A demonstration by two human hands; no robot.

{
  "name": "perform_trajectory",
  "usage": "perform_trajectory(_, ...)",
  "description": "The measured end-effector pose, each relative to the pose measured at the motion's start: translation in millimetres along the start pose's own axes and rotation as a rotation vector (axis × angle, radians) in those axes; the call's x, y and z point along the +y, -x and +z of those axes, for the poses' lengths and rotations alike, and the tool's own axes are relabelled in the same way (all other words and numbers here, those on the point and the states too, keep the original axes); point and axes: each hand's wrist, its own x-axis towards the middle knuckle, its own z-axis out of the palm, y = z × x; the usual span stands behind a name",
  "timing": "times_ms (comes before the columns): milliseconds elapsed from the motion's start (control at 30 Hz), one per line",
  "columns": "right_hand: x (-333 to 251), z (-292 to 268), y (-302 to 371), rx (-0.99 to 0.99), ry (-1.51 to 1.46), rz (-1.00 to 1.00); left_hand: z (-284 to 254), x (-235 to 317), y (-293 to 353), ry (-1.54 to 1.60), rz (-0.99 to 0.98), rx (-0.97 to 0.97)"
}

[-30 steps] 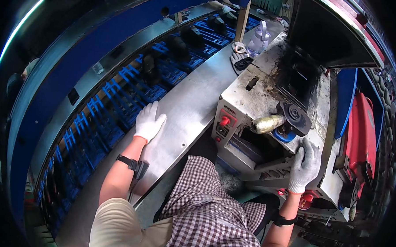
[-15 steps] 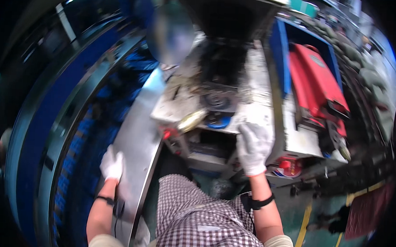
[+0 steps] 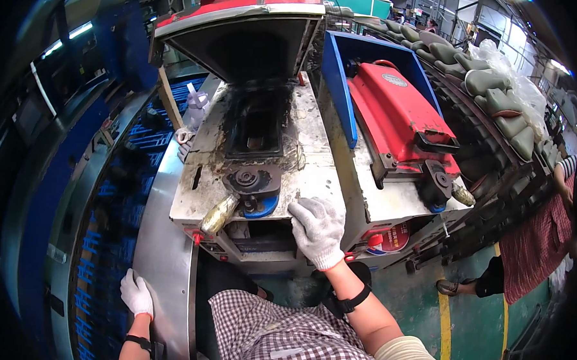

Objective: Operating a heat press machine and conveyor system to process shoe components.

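Observation:
My left hand, in a white knit glove, rests on the metal ledge beside the machine. Its fingers are loosely bent and nothing shows in them. My right hand, gloved alike, lies on the front edge of the white machine top, fingers a little apart and holding nothing visible. Left of it are a dark latch and a tape-wrapped handle. Behind the latch, a dark recess lies in the machine top, beneath the raised lid.
A second machine with a red lid and blue guard stands to the right. Beyond it, a rack carries several green shoe-like pieces. A conveyor with blue bars runs along the left. Another person stands at far right.
The view has swung, so the machines now sit further left and appear sharp. My right hand stays at the machine's front edge; my left hand remains over the metal ledge, lower in view.

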Motion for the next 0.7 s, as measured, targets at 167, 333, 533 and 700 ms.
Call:
perform_trajectory(167, 2.1, -2.6, 3.1, 0.016, 0.028, 0.010, -2.5, 10.7, -9.1, -0.048, -0.055, -0.046)
perform_trajectory(333, -1.9, -1.3, 0.7, 0.042, -0.016, 0.027, 10.4, -7.1, -21.0, -0.007, -0.043, -0.068)
perform_trajectory(533, -4.7, 10.1, 5.1, 0.087, -0.001, 0.005, -2.7, -12.3, -9.1, 0.011, -0.040, -0.024)
perform_trajectory(700, 0.4, 7.0, -0.3, 0.077, 0.018, -0.070, -7.1, 5.9, -9.3, 0.052, -0.072, -0.021)
